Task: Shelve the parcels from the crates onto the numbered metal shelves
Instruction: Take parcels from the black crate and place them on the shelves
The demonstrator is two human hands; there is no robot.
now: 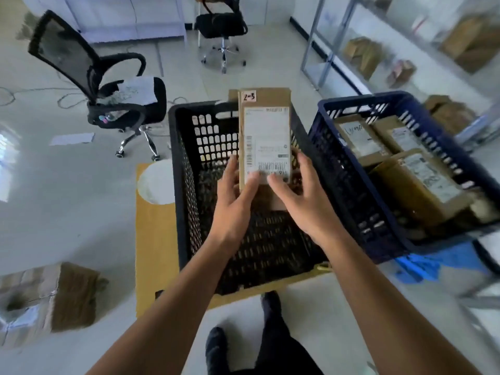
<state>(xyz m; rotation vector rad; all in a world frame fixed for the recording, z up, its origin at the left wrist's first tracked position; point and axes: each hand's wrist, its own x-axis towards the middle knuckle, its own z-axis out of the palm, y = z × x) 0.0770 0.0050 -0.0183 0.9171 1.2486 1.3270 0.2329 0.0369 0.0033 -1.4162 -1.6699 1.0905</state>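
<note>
Both my left hand [235,196] and right hand [303,201] pinched the parcel [266,136] over the black crate [178,147]. Reading its tag [249,97] first seemed wise.

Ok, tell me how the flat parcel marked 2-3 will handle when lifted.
The parcel is probably stiff: it stands straight with the left hand and right hand gripping only its lower end. Likely light, since it is thin and held that way. Its smooth white label may be slippery under the thumbs.
</note>
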